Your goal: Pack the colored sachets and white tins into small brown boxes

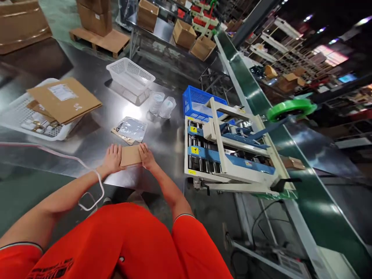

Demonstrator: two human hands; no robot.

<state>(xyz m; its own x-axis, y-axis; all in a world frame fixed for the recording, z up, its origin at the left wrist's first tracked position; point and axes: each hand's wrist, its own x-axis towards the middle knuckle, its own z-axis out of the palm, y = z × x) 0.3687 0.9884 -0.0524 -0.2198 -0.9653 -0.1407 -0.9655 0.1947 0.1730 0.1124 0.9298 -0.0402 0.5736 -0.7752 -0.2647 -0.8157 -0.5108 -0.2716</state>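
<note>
A small brown cardboard box (130, 155) lies at the near edge of the steel table, held between my two hands. My left hand (112, 158) presses on its left end, fingers pointing away from me and lying along the side. Around the right end curls my right hand (147, 156), its fingertips over the upper edge. Just beyond the box are a clear plastic bag (132, 129) and a printed paper or card (121, 133) partly under it. Farther back stand two stacks of round items in clear wrap (162, 105).
A white basket (62, 133) with small parts and flat cardboard (65, 100) is at left. Another white basket (128, 77) sits behind. A carton-sealing machine (229, 149) borders the table at right, with a blue crate (190, 101) and green conveyor (250, 89). A white cord (69, 155) crosses my left forearm.
</note>
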